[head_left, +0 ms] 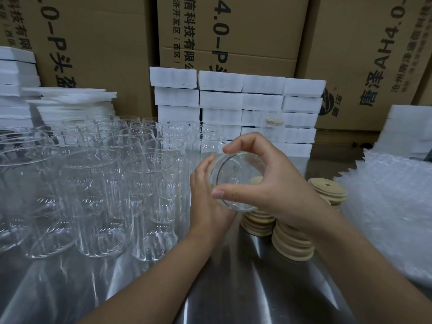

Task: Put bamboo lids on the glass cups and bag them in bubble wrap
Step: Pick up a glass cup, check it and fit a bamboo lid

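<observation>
One glass cup (236,181) gripped by left hand (205,202), right hand (268,183) — lid stacks (292,244) beneath.

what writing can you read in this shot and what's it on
"0-P头" and "科技有限", sideways on the left carton.
"4.0-P", "信科技有限" and "济开发区(西区)", sideways on the middle carton.
"唐泽AH4.0-", sideways on the right carton; the smaller line beside it is too blurred to read.
No print shows on the held glass cup or the bamboo lids.
</observation>
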The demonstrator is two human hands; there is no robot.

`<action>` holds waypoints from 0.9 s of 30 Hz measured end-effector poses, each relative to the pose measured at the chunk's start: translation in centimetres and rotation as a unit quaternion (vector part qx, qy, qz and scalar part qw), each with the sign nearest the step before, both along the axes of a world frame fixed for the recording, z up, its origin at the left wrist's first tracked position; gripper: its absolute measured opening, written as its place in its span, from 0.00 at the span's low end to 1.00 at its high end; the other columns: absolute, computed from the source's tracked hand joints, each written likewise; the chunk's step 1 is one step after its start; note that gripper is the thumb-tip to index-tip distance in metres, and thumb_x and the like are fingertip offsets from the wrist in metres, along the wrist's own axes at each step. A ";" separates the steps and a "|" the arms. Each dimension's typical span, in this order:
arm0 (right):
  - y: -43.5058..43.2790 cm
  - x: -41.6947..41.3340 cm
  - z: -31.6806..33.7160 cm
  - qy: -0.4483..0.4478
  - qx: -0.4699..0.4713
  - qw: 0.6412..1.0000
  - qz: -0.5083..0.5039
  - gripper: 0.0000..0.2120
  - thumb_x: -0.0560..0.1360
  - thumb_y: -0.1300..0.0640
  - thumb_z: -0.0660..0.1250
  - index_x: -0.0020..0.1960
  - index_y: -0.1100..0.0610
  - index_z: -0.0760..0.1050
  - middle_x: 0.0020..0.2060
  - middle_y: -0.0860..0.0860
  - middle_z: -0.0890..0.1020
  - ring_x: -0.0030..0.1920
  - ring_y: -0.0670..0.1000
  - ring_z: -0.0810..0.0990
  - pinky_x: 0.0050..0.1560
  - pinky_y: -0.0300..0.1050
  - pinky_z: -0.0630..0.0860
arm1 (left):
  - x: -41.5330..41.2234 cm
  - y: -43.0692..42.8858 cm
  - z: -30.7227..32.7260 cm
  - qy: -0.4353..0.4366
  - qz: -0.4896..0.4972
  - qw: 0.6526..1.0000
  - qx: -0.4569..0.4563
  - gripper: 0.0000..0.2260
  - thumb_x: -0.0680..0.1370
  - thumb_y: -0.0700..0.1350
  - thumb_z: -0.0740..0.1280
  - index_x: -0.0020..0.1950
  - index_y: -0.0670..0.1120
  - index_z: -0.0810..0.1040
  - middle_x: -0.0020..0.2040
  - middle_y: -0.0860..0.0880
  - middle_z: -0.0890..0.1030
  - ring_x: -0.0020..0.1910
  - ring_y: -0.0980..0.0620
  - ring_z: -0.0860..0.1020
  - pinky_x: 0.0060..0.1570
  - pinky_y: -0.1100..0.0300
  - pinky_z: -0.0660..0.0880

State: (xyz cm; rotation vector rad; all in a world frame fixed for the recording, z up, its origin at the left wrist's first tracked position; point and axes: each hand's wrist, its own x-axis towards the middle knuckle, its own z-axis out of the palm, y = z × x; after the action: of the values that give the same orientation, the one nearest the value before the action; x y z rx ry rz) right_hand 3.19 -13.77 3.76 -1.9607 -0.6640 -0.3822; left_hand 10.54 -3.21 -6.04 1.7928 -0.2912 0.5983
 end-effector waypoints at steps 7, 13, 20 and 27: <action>-0.3 0.5 -0.3 -0.024 -0.007 1.000 0.013 0.31 0.56 0.44 0.80 0.56 0.41 0.71 0.54 0.33 0.76 0.58 0.33 0.74 0.53 0.22 0.67 | 0.5 0.5 0.1 0.009 -0.006 1.000 0.021 0.31 0.71 0.50 0.60 0.73 0.41 0.65 0.70 0.41 0.71 0.70 0.46 0.69 0.69 0.59 0.67; -0.8 0.9 -0.7 -0.088 0.047 0.994 0.040 0.37 0.58 0.44 0.78 0.64 0.40 0.67 0.63 0.41 0.73 0.67 0.43 0.72 0.67 0.42 0.69 | -0.8 0.4 1.6 0.000 -0.003 1.000 -0.016 0.32 0.69 0.56 0.61 0.71 0.47 0.63 0.72 0.47 0.68 0.71 0.53 0.68 0.66 0.69 0.66; -0.4 0.6 -1.4 -0.140 0.089 0.985 0.043 0.34 0.61 0.46 0.77 0.64 0.46 0.68 0.61 0.45 0.75 0.65 0.49 0.74 0.66 0.45 0.71 | -1.6 0.2 2.4 0.016 -0.001 0.999 -0.040 0.41 0.58 0.63 0.57 0.67 0.44 0.66 0.58 0.26 0.71 0.58 0.34 0.74 0.53 0.59 0.73; 0.2 0.5 -1.6 -0.154 0.177 0.971 0.048 0.27 0.63 0.49 0.75 0.59 0.50 0.70 0.56 0.47 0.77 0.60 0.47 0.77 0.59 0.36 0.71 | -2.3 0.2 2.4 -0.075 0.019 0.997 -0.007 0.36 0.67 0.58 0.66 0.73 0.51 0.63 0.65 0.45 0.70 0.60 0.60 0.73 0.49 0.82 0.64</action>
State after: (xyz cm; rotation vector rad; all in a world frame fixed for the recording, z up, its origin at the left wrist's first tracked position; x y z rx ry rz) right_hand 3.70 -13.61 2.14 -1.5379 -0.8231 -0.7043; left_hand 8.26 -2.97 -3.65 1.7459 -0.3540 0.7630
